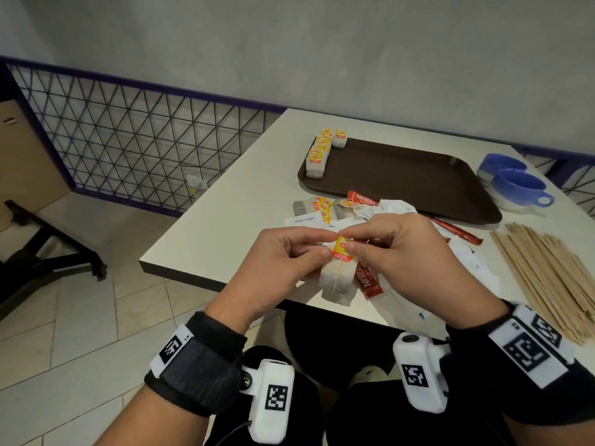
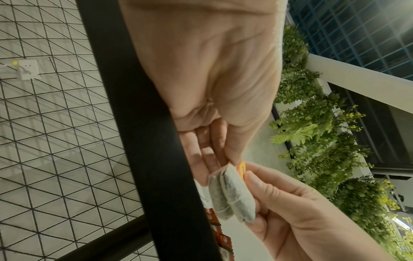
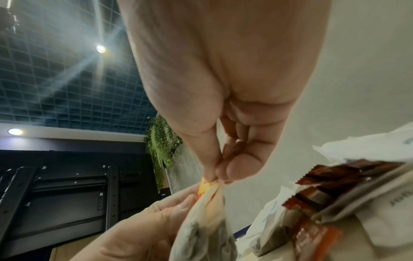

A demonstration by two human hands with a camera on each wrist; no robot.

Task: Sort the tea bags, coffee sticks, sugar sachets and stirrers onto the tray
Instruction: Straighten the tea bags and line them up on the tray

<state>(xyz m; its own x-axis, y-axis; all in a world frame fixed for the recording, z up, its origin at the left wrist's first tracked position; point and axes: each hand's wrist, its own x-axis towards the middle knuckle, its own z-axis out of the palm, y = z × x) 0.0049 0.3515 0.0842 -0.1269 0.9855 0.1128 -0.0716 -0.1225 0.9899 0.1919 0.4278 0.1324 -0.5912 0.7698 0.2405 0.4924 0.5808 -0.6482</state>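
Both hands hold one tea bag [image 1: 336,278] above the table's near edge. My left hand [image 1: 283,255] pinches its top from the left and my right hand [image 1: 383,249] pinches its yellow-red tag [image 1: 342,249] from the right. In the left wrist view the tea bag [image 2: 232,196] hangs between the two hands; the right wrist view shows the tag [image 3: 206,186] pinched at the fingertips. A brown tray [image 1: 418,185] further back carries a row of tea bags [image 1: 318,156] along its left edge. Loose tea bags, red coffee sticks [image 1: 362,198] and white sugar sachets [image 1: 304,220] lie heaped before the tray.
Wooden stirrers [image 1: 547,278] lie in a pile at the right of the table. Two blue cups [image 1: 518,185] stand right of the tray. The white table [image 1: 225,226] ends just below my hands; a wire mesh fence [image 1: 128,146] runs at the left.
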